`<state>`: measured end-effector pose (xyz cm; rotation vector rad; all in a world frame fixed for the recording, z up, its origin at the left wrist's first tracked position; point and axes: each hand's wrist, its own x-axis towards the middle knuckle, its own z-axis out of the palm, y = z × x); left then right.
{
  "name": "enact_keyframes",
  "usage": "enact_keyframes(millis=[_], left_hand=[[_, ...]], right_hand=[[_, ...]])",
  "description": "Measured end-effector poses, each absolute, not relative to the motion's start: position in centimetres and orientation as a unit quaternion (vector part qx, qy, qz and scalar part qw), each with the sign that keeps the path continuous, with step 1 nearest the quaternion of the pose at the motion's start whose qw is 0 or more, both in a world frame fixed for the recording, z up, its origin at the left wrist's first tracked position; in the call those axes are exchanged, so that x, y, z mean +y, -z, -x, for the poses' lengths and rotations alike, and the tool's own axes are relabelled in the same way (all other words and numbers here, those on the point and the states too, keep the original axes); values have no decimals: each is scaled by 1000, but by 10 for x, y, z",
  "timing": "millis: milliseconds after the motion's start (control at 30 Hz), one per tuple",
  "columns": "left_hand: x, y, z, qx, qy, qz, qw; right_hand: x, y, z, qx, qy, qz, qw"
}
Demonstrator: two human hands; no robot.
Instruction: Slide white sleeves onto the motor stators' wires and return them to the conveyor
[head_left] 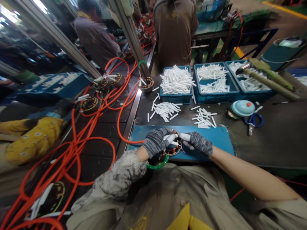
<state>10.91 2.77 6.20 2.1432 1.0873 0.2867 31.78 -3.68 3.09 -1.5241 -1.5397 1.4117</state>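
A round wound coil part (174, 150) with dark, reddish windings lies on a blue mat (216, 140) near my body. At its left rim is my left hand (158, 140), in a grey glove with white fingertips, its fingers closed around a white sleeve (173, 142). My right hand (198, 142), gloved the same way, is pinched at the coil's upper right edge; what it grips is too small to make out. A green ring (158, 163) sits at the mat's front edge, below my left hand. An orange cable runs to the coil from the left.
Loose white tubes (165, 111) and a second pile (204, 118) lie beyond the mat. Behind stand blue bins (176, 98) of tubes. Blue scissors (251, 123) and a light-blue lidded object (242, 108) are right. Orange cables (76, 153) and a person's yellow sleeve (35, 139) are left.
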Motion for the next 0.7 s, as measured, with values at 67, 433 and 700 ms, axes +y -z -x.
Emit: enact_keyframes(millis=[67,433,700], left_hand=[[28,-60,-106,426,-113,-811,385],[28,-65,-98,410,-48,-826,385],[24,-68,-83,400,-58,-805,434]], right_hand=[[-42,-28,-325,-544,-556,550,305],[-26,1,-334,-747,-415,368,366],[-18,-1,-303,-835,-229,421,269]])
